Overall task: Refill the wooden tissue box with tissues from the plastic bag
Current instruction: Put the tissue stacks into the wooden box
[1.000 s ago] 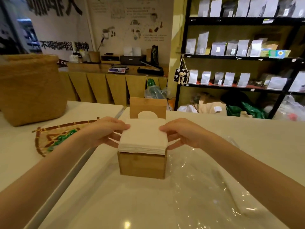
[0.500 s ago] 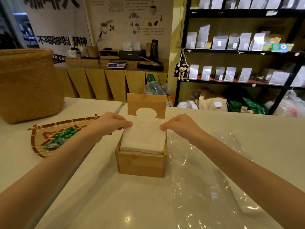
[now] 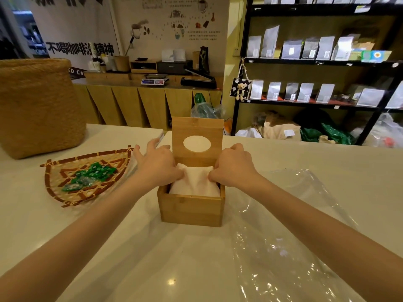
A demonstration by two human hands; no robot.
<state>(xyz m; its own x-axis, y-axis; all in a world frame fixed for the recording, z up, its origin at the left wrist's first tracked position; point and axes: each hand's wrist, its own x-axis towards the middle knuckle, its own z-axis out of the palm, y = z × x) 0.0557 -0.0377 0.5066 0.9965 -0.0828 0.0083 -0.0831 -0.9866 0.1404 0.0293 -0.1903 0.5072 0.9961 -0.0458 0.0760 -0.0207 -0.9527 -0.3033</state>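
A wooden tissue box [image 3: 190, 209] stands on the white counter, its lid [image 3: 197, 129] with an oval hole tilted up at the back. A white stack of tissues [image 3: 195, 184] sits inside, bulging slightly above the rim. My left hand [image 3: 156, 165] presses on the stack's left side, with thumb and forefinger pinched on the tissues and the other fingers spread. My right hand [image 3: 233, 166] pinches the stack's right side. A clear plastic bag [image 3: 283, 232] lies flat and crumpled on the counter to the right of the box.
A woven fan-shaped tray [image 3: 87, 177] with green-wrapped candies lies left of the box. A large woven basket [image 3: 37, 105] stands at the far left. Behind the counter are a wooden sideboard with a scale [image 3: 154, 80] and black shelves [image 3: 316, 62] of pouches.
The tissue stack has gone from resting on top of the box to down inside it. Both hands followed it down and now press on its sides.
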